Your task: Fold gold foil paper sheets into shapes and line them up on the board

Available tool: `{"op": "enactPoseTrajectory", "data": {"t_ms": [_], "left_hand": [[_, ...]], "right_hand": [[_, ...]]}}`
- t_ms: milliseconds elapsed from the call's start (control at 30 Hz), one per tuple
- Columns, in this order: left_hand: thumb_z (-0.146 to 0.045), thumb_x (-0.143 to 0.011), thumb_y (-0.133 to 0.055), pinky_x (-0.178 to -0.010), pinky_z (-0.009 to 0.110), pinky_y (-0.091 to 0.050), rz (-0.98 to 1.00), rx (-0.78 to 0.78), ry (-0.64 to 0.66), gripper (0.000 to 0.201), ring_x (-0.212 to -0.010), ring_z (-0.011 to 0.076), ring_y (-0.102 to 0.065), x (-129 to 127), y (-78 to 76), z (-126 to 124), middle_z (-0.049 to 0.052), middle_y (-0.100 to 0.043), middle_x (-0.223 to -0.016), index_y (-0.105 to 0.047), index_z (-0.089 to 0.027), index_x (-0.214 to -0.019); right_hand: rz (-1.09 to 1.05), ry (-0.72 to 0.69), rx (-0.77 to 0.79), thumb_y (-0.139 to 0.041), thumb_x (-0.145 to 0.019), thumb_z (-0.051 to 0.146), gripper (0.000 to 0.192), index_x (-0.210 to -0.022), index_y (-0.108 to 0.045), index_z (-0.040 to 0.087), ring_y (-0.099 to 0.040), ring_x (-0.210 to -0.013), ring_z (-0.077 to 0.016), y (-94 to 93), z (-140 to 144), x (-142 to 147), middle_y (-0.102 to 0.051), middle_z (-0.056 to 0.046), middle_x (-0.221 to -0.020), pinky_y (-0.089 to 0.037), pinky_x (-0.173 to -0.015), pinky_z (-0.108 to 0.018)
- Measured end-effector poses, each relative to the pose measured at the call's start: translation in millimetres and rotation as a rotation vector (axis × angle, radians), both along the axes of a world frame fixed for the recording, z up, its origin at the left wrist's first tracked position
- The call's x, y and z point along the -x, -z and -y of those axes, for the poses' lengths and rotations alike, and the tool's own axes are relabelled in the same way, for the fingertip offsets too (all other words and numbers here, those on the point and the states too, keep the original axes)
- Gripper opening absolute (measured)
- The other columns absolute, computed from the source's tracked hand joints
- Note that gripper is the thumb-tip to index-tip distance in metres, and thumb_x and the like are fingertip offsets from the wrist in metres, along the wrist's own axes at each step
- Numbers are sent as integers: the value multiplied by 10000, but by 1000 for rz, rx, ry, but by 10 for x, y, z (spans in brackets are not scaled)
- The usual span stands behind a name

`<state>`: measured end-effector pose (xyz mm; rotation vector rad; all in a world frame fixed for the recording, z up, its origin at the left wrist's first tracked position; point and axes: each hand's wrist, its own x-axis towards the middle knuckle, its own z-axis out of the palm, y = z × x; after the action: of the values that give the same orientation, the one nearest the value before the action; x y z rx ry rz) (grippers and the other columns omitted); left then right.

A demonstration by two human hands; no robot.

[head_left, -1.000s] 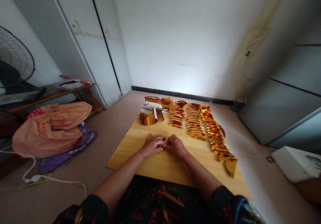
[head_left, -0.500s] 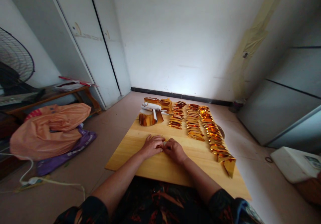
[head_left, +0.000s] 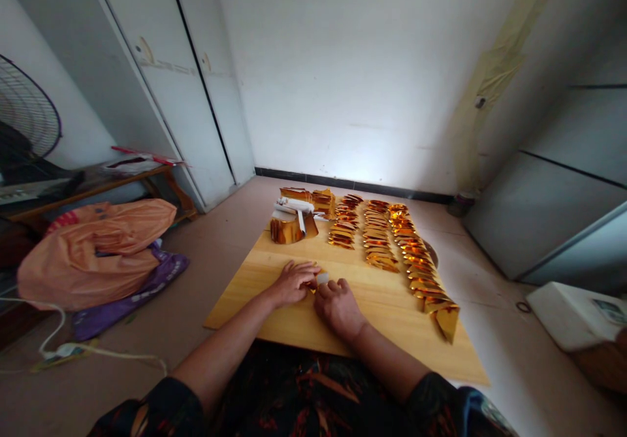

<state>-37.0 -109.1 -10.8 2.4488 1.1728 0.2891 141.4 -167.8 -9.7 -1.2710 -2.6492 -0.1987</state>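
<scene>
Where both hands meet near the middle of the wooden board (head_left: 304, 323), a small gold foil piece (head_left: 319, 279) lies pressed flat on the wood, mostly hidden by fingers. The left hand (head_left: 294, 282) grips its left edge with curled fingertips, and the right hand (head_left: 337, 306), knuckles bent, pinches it from the near side. Farther back on the board, 3 rows of folded gold pieces (head_left: 386, 244) run away from the person, the right row reaching nearest. At the far left corner sits a stack of gold sheets (head_left: 292, 226). An orange bag (head_left: 95, 247) lies on the floor at left.
</scene>
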Motion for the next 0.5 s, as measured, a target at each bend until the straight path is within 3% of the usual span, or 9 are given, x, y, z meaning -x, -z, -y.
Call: {"op": "enactPoseTrajectory", "data": {"t_ms": [133, 233, 400, 500], "left_hand": [[-157, -807, -470, -1086, 496, -207, -82, -17, 37, 317, -1333, 212, -359, 96, -93, 47, -24, -466, -1410, -649, -313, -1018], [-213, -842, -482, -1036, 496, -260, -122, -49, 13, 313, -1322, 234, -362, 131, -131, 134, -23, -442, -1428, -637, -362, -1069], [-230, -837, -545, -951, 471, -304, -118, -206, -73, 381, -1199, 256, -444, 45, -69, 266, -4, -496, -1373, -589, -442, -1150], [-249, -827, -584, -923, 447, -301, -93, -277, -118, 371, -1095, 245, -475, -91, -22, 304, 12, -567, -1251, -598, -455, -1136]], "right_hand": [[-24, -4, 69, -471, -908, 213, 198, -895, -668, 190, -509, -819, -179, -68, -73, -84, -639, -59, -843, -336, -732, -312], [-178, -7, 146, -493, -911, 272, 188, -892, -675, 228, -520, -859, -164, -58, -181, -244, -650, -32, -875, -344, -738, -272], [-424, 11, 185, -503, -881, 153, 166, -874, -666, 182, -549, -835, -150, -5, -255, -424, -654, -45, -851, -383, -768, -253], [-434, -2, 191, -518, -877, 153, 153, -876, -668, 181, -558, -831, -150, 6, -240, -402, -659, -48, -856, -394, -768, -253]]}}
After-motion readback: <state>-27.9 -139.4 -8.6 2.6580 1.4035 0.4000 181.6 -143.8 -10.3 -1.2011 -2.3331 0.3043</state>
